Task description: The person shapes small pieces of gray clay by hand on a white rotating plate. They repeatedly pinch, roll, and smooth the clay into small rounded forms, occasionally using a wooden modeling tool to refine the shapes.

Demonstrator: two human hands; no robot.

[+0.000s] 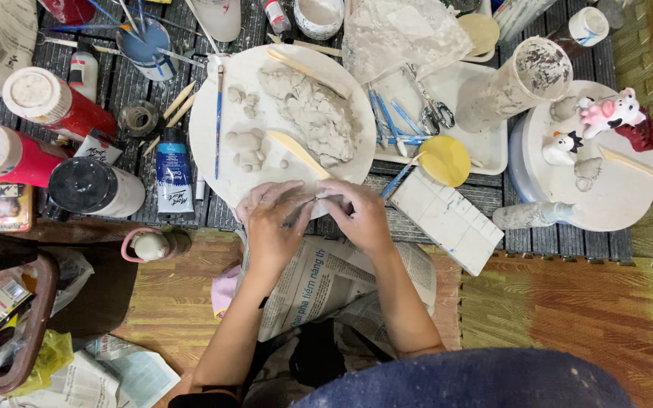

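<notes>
left hand (272, 221): fingers curled, pinching the clay piece (313, 202) from its left.
right hand (358, 214): pinching the same piece from the right.
clay piece: between both hands' fingertips, at the near edge of the board (213, 121).
clay lump (313, 113): on the board, just beyond the grip.
wooden tool (298, 153): just beyond the hands.

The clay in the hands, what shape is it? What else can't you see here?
Head view only:
- Clay piece: mostly covered by the left hand and right hand; shape unclear.
- Each hand's grip: fingertips overlap, so hidden.
- Basket: cut off by the left edge.
- Small clay figures on the round board: too small to identify.
</notes>
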